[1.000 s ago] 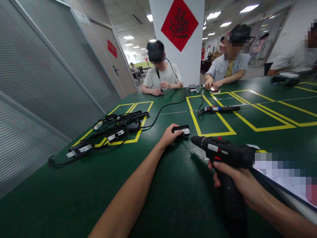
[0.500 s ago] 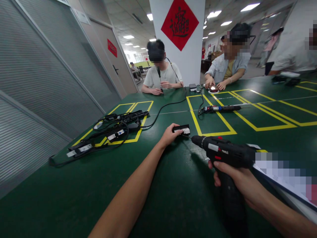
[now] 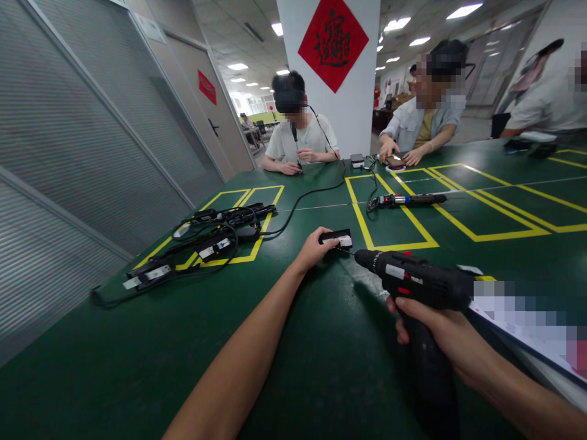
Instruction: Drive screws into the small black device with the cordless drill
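My right hand [image 3: 431, 318] is wrapped round the grip of a black cordless drill [image 3: 422, 278] with red details. The drill lies level and points left, its thin bit [image 3: 347, 251] reaching the near side of a small black box-like part [image 3: 342, 234] with a white label. My left hand [image 3: 316, 247] grips that part at its left end, thumb across the label, against the green table [image 3: 275, 318]. Whether the bit sits in a screw or hole is too small to tell.
Black power adapters and cables [image 3: 220, 238] lie at left within yellow tape lines. Beyond my hands rests a pen-shaped tool [image 3: 408, 200] with a cord. A notebook [image 3: 527, 330] is at right. Two people work across the table; another person is at far right.
My hands, the drill and the black part hold nearly the same place. In the background, a person at the far right has shifted slightly.
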Demonstrator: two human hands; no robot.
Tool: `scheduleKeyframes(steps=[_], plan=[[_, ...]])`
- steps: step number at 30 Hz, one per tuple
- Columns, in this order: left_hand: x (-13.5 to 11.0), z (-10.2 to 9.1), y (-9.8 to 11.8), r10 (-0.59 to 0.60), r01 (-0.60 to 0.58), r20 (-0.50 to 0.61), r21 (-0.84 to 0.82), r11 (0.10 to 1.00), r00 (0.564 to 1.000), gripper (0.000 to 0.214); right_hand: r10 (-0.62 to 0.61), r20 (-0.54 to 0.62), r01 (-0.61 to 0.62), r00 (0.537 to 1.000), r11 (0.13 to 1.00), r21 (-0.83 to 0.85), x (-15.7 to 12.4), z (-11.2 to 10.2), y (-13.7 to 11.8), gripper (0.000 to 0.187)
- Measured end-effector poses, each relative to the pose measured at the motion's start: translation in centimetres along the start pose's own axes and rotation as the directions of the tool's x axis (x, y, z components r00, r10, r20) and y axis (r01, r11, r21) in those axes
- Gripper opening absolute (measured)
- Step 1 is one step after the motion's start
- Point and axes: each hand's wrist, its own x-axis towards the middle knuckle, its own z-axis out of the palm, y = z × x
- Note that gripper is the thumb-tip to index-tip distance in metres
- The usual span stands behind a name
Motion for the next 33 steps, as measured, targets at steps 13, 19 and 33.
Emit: scheduleKeyframes(steps=[13, 19, 33], plan=[[0.1, 0.1, -0.28, 0.009, -0.009, -0.008, 0.006, 1.0, 1.0, 0.038, -0.016, 0.0, 0.016, 1.0, 1.0, -0.012, 0.03, -0.02, 0.17, 0.028], [-0.03, 0.01, 0.07, 0.005, -0.005, -0.004, 0.008, 1.0, 1.0, 0.037, -0.019, -0.001, 0.019, 1.0, 1.0, -0.004, 0.03, 0.0, 0.2, 0.029], [-0.03, 0.08, -0.15, 0.017, -0.017, 0.004, -0.012, 1.0, 1.0, 0.038, 0.002, 0.002, -0.002, 1.0, 1.0, -0.016, -0.1, 0.09, -0.24, 0.029]])
